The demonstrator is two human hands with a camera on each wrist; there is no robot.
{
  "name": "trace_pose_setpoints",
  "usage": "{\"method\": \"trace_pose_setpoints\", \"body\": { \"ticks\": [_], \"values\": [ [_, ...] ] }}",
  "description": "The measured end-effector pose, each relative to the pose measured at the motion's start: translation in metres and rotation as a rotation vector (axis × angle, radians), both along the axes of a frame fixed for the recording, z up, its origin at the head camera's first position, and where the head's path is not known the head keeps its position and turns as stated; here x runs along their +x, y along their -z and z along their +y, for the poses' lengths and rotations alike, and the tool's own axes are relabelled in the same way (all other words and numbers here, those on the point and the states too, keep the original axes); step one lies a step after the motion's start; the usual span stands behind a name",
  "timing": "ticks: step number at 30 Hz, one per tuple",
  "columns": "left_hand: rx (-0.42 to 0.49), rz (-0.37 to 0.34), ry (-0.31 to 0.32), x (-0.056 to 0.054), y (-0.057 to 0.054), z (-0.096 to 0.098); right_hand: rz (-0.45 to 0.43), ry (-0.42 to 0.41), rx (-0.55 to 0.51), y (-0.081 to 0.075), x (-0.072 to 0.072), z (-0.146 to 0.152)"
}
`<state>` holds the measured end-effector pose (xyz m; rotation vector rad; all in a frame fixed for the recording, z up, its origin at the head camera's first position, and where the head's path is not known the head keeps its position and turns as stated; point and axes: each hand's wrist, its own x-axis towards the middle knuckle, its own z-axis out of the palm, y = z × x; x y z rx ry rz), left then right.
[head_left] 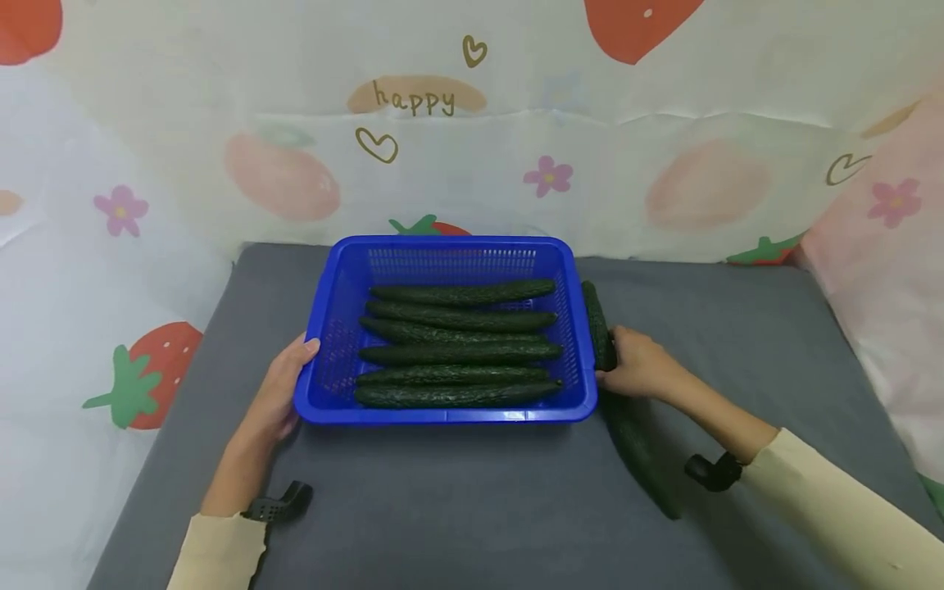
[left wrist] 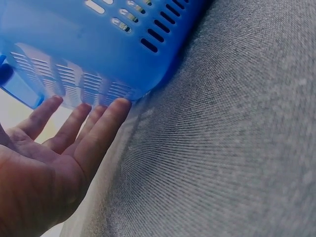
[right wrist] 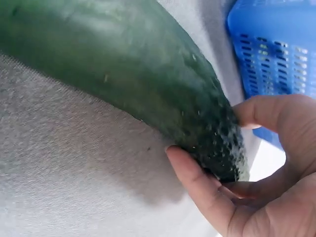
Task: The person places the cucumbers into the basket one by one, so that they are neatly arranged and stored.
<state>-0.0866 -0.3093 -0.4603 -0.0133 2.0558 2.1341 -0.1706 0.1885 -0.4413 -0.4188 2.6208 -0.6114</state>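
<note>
A blue plastic basket with slotted walls holds several dark green cucumbers lying side by side. My left hand is at the basket's left side, the thumb over the rim. In the left wrist view its fingers reach out fairly straight to the slotted outer wall. Just right of the basket, my right hand grips a long curved cucumber, thumb on the basket side and fingers round the other. This cucumber's far part shows beyond the hand, beside the basket wall; the gripped stretch is hidden.
A grey cloth covers the table under the basket. Behind hangs a pale curtain printed with strawberries, flowers and hearts. Each wrist carries a black camera mount, one on the left wrist and one on the right wrist.
</note>
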Motion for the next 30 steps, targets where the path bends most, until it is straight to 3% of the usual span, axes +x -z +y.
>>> {"method": "trace_pose_setpoints", "body": {
  "ticks": [3,12,23,30],
  "values": [
    [-0.015,0.005,-0.007,-0.001,-0.001,0.001,-0.027,0.017,0.003,0.002,0.001,0.006],
    [-0.004,-0.007,-0.003,0.001,-0.002,0.0,0.003,-0.005,-0.005,0.002,0.006,0.009],
    [-0.011,-0.005,-0.024,0.003,-0.001,0.0,-0.213,0.01,-0.036,-0.005,0.005,0.019],
    [0.034,0.016,-0.033,0.001,-0.001,0.002,-0.11,-0.003,-0.004,-0.005,0.011,0.03]
  ]
}}
